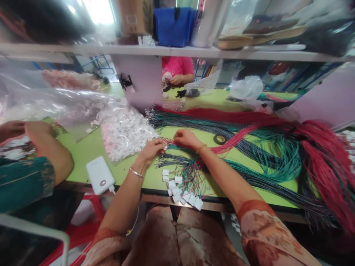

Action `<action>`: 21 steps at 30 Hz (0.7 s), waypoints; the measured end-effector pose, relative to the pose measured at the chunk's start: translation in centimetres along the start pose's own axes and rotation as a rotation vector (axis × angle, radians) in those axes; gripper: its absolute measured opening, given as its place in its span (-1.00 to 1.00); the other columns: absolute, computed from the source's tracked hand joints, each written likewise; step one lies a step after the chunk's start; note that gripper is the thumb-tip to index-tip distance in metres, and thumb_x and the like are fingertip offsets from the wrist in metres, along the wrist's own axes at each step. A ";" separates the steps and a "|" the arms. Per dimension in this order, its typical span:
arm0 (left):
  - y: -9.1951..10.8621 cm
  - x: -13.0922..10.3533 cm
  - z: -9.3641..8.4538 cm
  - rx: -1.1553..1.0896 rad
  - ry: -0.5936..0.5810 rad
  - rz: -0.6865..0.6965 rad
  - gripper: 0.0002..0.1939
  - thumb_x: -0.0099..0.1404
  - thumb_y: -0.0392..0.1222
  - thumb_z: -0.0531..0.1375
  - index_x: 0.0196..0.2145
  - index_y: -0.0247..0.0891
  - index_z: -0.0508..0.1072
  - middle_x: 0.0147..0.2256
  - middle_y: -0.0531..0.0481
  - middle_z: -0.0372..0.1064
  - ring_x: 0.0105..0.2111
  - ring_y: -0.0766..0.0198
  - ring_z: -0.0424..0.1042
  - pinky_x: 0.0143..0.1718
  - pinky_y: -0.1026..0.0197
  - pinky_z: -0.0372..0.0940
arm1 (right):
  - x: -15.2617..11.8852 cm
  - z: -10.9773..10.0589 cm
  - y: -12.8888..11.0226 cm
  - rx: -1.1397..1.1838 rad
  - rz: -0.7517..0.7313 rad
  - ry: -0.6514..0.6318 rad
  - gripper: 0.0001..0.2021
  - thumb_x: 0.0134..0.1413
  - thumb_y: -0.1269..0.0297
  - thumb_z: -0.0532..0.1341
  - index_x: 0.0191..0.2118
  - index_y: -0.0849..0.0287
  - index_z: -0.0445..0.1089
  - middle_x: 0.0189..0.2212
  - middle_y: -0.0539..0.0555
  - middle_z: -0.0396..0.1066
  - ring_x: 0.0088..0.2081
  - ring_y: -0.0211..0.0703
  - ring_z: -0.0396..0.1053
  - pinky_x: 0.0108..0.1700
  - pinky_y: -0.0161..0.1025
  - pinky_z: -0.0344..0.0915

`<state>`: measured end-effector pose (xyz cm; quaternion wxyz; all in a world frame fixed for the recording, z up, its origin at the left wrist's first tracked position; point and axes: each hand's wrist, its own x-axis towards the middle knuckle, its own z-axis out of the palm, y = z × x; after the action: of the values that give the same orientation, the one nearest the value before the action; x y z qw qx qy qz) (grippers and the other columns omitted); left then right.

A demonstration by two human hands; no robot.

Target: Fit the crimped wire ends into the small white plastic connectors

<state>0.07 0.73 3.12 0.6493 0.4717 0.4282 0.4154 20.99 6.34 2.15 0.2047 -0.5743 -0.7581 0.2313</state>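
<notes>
My left hand [154, 148] pinches a small white connector [165, 147] between thumb and fingertips, just above the green table. A little to its right, my right hand [186, 139] is closed with its fingertips pressed together; whatever it grips is too small to make out. Red wires [230, 145] run under and past my right wrist, their tips lying between both hands. Below the hands are dark wires [177, 160] with bare metal terminals. A cluster of finished white connectors [177, 190] on thin wires lies at the table's front edge.
A clear bag of white connectors [124, 129] lies left of my hands, beside a white power bank [100, 175]. A tape roll [220, 139] and long bundles of green wires [283, 159] spread right. A co-worker's arm [52, 151] is at left; another person [179, 70] sits opposite.
</notes>
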 end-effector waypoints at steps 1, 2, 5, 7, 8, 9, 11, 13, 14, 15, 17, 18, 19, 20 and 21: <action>0.0 0.0 0.0 0.002 0.001 -0.003 -0.84 -0.03 -0.22 0.35 -0.49 -0.36 0.49 -0.51 -0.01 0.39 -0.53 0.41 0.30 -0.48 0.32 0.20 | 0.3 0.5 0.0 -0.026 0.016 -0.037 -0.90 -0.07 0.34 0.21 -0.43 0.23 0.46 -0.47 0.04 0.47 -0.46 -0.28 0.25 -0.40 -0.34 0.06; -0.1 0.1 0.0 0.001 0.004 -0.004 -0.84 -0.03 -0.22 0.35 -0.49 -0.36 0.49 -0.51 -0.01 0.39 -0.53 0.40 0.30 -0.48 0.32 0.20 | 0.4 1.0 0.1 -0.041 0.022 -0.058 -0.90 -0.06 0.35 0.20 -0.45 0.23 0.45 -0.48 0.04 0.46 -0.47 -0.28 0.25 -0.41 -0.35 0.06; -0.2 0.1 0.0 -0.006 0.013 -0.004 -0.84 -0.04 -0.23 0.35 -0.48 -0.36 0.48 -0.50 0.00 0.39 -0.53 0.41 0.30 -0.48 0.32 0.19 | 0.3 1.8 0.1 -0.033 0.000 -0.041 -0.87 -0.01 0.38 0.14 -0.47 0.24 0.41 -0.49 0.03 0.45 -0.46 -0.28 0.24 -0.40 -0.36 0.06; -0.2 0.1 0.1 -0.008 0.014 -0.001 -0.83 -0.04 -0.24 0.35 -0.48 -0.36 0.48 -0.48 0.00 0.39 -0.52 0.43 0.30 -0.47 0.33 0.20 | 0.0 1.5 0.2 -0.058 -0.011 0.029 -0.88 0.01 0.38 0.13 -0.45 0.24 0.40 -0.47 0.06 0.44 -0.45 -0.27 0.23 -0.40 -0.35 0.05; -0.2 0.1 0.1 -0.014 0.015 0.002 -0.83 -0.04 -0.24 0.35 -0.48 -0.36 0.48 -0.48 0.00 0.39 -0.52 0.43 0.30 -0.47 0.34 0.20 | -0.2 1.3 0.2 -0.086 -0.011 0.074 -0.88 0.01 0.39 0.12 -0.44 0.24 0.39 -0.46 0.07 0.44 -0.45 -0.26 0.21 -0.40 -0.34 0.04; -0.2 0.1 0.1 -0.024 0.017 0.004 -0.83 -0.03 -0.24 0.35 -0.47 -0.36 0.48 -0.47 0.00 0.39 -0.51 0.43 0.30 -0.47 0.34 0.20 | -0.4 1.0 0.1 -0.108 -0.011 0.118 -0.88 0.02 0.39 0.11 -0.42 0.24 0.38 -0.46 0.08 0.43 -0.46 -0.26 0.19 -0.40 -0.32 0.03; -0.3 0.2 0.2 -0.066 0.031 0.019 -0.81 -0.02 -0.22 0.36 -0.45 -0.36 0.48 -0.45 0.01 0.39 -0.50 0.44 0.30 -0.46 0.35 0.21 | -0.8 0.3 -0.5 -0.081 -0.044 0.185 -0.88 0.03 0.38 0.09 -0.40 0.24 0.36 -0.48 0.07 0.40 -0.47 -0.25 0.17 -0.40 -0.31 0.02; -0.4 0.3 0.1 -0.126 0.041 0.043 -0.80 0.00 -0.19 0.36 -0.43 -0.35 0.48 -0.44 0.01 0.39 -0.49 0.44 0.30 -0.44 0.36 0.22 | -1.0 -0.1 -1.6 0.045 -0.117 0.195 -0.89 0.03 0.35 0.08 -0.41 0.23 0.33 -0.51 0.03 0.36 -0.49 -0.27 0.16 -0.41 -0.33 0.04; -0.4 0.3 0.0 -0.160 0.039 0.056 -0.79 0.01 -0.19 0.37 -0.43 -0.35 0.48 -0.44 0.01 0.40 -0.48 0.44 0.31 -0.43 0.36 0.23 | -1.2 -0.3 -2.3 0.122 -0.157 0.182 -0.89 0.02 0.34 0.08 -0.42 0.22 0.31 -0.52 0.01 0.34 -0.50 -0.28 0.16 -0.41 -0.34 0.05; -0.5 0.4 0.0 -0.191 0.031 0.068 -0.78 0.01 -0.19 0.37 -0.42 -0.35 0.48 -0.43 0.00 0.40 -0.46 0.44 0.32 -0.41 0.36 0.25 | -1.3 -0.4 -3.0 0.197 -0.194 0.164 -0.90 0.01 0.32 0.09 -0.43 0.22 0.30 -0.53 -0.01 0.33 -0.50 -0.30 0.16 -0.42 -0.35 0.06; -0.6 0.5 -0.2 -0.240 0.004 0.081 -0.77 0.00 -0.19 0.38 -0.40 -0.36 0.48 -0.42 0.00 0.40 -0.45 0.43 0.33 -0.39 0.36 0.27 | -1.6 -0.4 -4.3 0.316 -0.245 0.123 -0.90 -0.03 0.30 0.11 -0.45 0.21 0.29 -0.54 -0.04 0.31 -0.50 -0.31 0.16 -0.43 -0.36 0.07; -0.7 0.5 -0.3 -0.259 -0.006 0.083 -0.77 0.01 -0.20 0.39 -0.39 -0.36 0.48 -0.41 0.01 0.40 -0.45 0.44 0.34 -0.38 0.36 0.27 | -1.8 -0.4 -4.7 0.356 -0.257 0.110 -0.90 -0.04 0.30 0.11 -0.46 0.21 0.28 -0.55 -0.05 0.31 -0.51 -0.32 0.16 -0.43 -0.36 0.08; -0.8 0.6 -0.4 -0.272 -0.014 0.082 -0.76 0.01 -0.20 0.39 -0.38 -0.36 0.48 -0.41 0.01 0.40 -0.45 0.44 0.34 -0.37 0.36 0.28 | -2.1 -0.3 -5.0 0.385 -0.259 0.105 -0.89 -0.05 0.29 0.12 -0.46 0.22 0.29 -0.55 -0.05 0.31 -0.51 -0.33 0.16 -0.43 -0.36 0.08; -0.9 0.6 -0.4 -0.283 -0.019 0.080 -0.76 0.01 -0.21 0.39 -0.37 -0.35 0.48 -0.41 0.01 0.40 -0.45 0.44 0.34 -0.37 0.36 0.29 | -2.4 -0.3 -5.1 0.404 -0.253 0.102 -0.88 -0.05 0.28 0.13 -0.46 0.22 0.29 -0.55 -0.05 0.31 -0.51 -0.33 0.15 -0.44 -0.36 0.08; -1.0 0.7 -0.4 -0.291 -0.021 0.078 -0.76 0.02 -0.21 0.38 -0.36 -0.35 0.48 -0.41 0.01 0.40 -0.45 0.44 0.34 -0.36 0.36 0.29 | -2.8 -0.2 -5.1 0.415 -0.241 0.101 -0.87 -0.05 0.26 0.13 -0.45 0.23 0.30 -0.55 -0.05 0.30 -0.51 -0.34 0.15 -0.44 -0.36 0.08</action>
<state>0.02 1.29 1.95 0.6984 0.3933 0.3382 0.4931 17.87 2.46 5.15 0.3820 -0.4360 -0.7464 0.3270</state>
